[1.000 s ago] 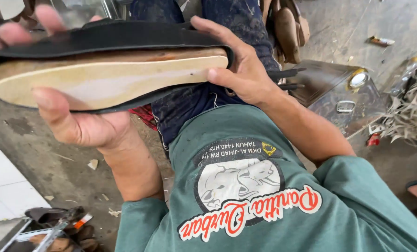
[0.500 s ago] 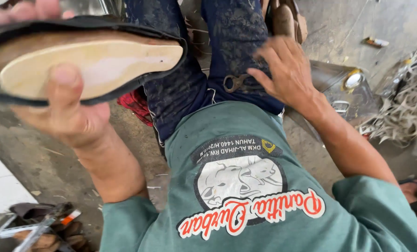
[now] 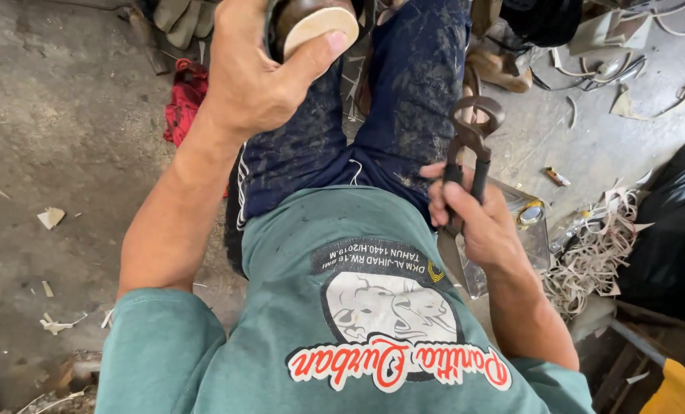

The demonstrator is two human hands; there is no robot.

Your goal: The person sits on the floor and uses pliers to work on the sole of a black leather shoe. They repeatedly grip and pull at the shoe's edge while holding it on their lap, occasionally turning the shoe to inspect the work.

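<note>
Over a concrete floor [image 3: 66,138], right hand [image 3: 476,222] grips pincers [image 3: 469,146].

A dark shoe with a pale tan sole [image 3: 315,23] was gripped heel-up over the lap. Dark metal pincers [image 3: 465,165] stood upright, jaws shut, handles clasped.

Right hand [image 3: 476,218] grips pincers [image 3: 469,146]; left hand [image 3: 262,73] holds shoe [image 3: 315,23].

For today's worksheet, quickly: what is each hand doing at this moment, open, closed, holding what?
Left hand: closed around the shoe, thumb on its pale sole.
Right hand: closed on the handles of the metal pincers.
</note>
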